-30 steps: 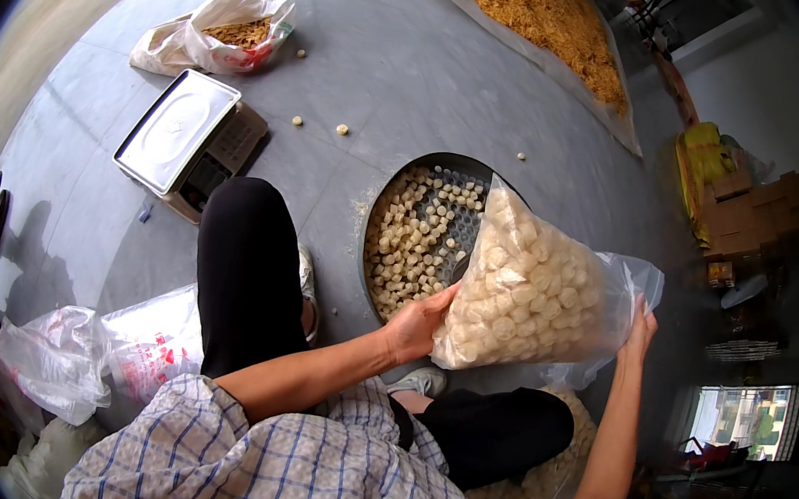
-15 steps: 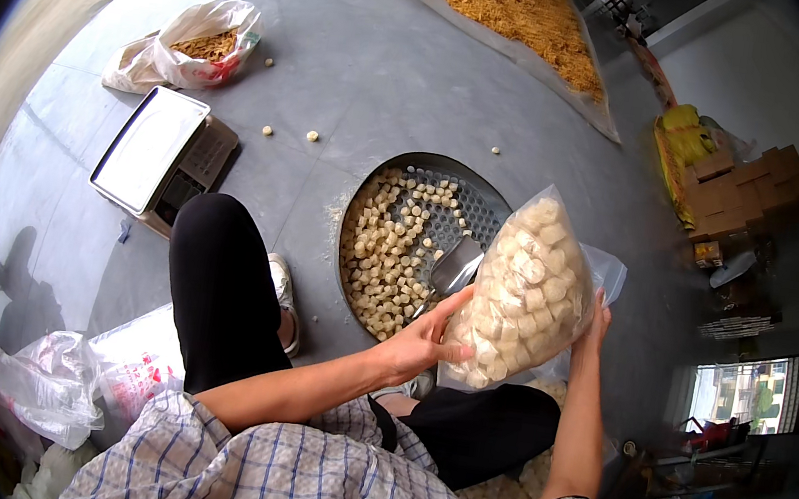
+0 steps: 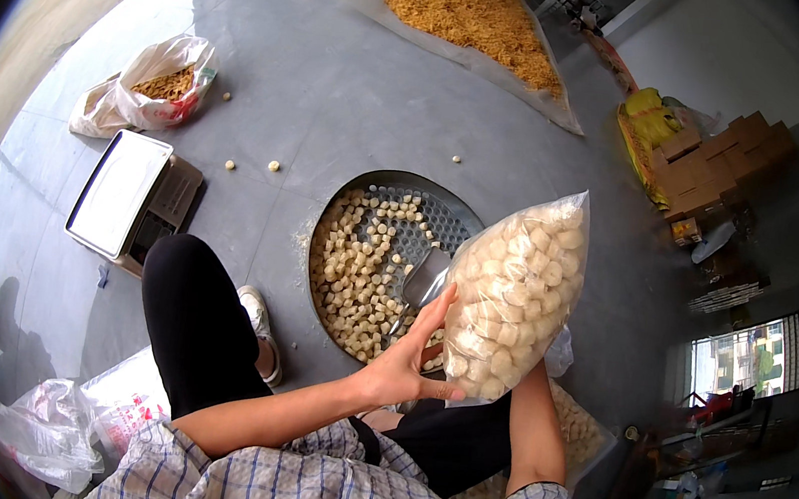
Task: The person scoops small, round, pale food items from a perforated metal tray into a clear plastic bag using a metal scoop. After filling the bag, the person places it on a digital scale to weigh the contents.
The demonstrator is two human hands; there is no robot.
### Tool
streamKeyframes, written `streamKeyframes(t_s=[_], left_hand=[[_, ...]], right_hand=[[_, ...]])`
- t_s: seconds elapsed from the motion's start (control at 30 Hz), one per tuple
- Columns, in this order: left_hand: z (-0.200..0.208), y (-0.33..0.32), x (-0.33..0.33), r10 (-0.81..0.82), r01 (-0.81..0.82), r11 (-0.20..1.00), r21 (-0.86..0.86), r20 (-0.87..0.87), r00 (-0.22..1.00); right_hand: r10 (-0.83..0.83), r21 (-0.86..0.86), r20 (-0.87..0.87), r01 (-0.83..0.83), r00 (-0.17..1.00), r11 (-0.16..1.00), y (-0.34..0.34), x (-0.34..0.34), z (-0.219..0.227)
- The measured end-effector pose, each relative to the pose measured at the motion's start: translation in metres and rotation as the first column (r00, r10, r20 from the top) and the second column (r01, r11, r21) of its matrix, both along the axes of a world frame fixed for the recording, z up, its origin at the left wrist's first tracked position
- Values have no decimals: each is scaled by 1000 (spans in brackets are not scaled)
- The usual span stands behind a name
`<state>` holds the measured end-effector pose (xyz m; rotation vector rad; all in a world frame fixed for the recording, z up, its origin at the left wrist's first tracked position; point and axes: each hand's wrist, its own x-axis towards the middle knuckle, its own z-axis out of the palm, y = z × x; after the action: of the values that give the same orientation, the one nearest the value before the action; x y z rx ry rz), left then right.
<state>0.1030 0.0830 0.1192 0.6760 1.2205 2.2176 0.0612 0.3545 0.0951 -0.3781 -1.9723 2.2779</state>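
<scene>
Scene: a person sits on a grey floor (image 3: pixel 337 110), seen from above, one knee up.
Bag (image 3: pixel 513 295): a clear plastic bag packed with pale round pieces, held upright in the air, over the right edge of the pan and above the person's lap.
Left hand (image 3: pixel 402 366): flat against the bag's lower left side, fingers (image 3: pixel 431 316) spread along the plastic, thumb (image 3: pixel 441 391) tucked under the bottom corner.
Right hand: hidden behind the bag; only the forearm (image 3: pixel 537 434) shows rising to it, so its fingers cannot be told.
Pan (image 3: pixel 388 258): a round perforated metal pan on the floor, its left half covered with loose pale pieces; a metal scoop (image 3: pixel 424 278) lies in it, just beside the bag.
Scale (image 3: pixel 129 199): a flat-topped scale on the floor to the left, well apart from the bag.
Other things: an open bag of brown bits (image 3: pixel 154 86) beyond the scale, a few stray pieces (image 3: pixel 273 165) on the floor, a sheet of golden shreds (image 3: pixel 471 12) further off.
Doing it well: judging by the load, the bag looks heavy and floppy, so support from beneath counts more than a squeeze; the mouth should be kept uppermost, and the bag steady over the pan so any spill lands there.
</scene>
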Motion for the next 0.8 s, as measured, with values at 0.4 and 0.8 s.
streamKeyframes(t_s=[0.4, 0.8], left_hand=[[13, 7, 2, -68, 49, 992, -113, -167, 984], [20, -4, -44, 198, -342, 934, -101, -652, 732]], right_hand=[[96, 18, 18, -96, 995, 995, -1, 1, -5], [170, 30, 42, -171, 985, 985, 0, 8, -15]])
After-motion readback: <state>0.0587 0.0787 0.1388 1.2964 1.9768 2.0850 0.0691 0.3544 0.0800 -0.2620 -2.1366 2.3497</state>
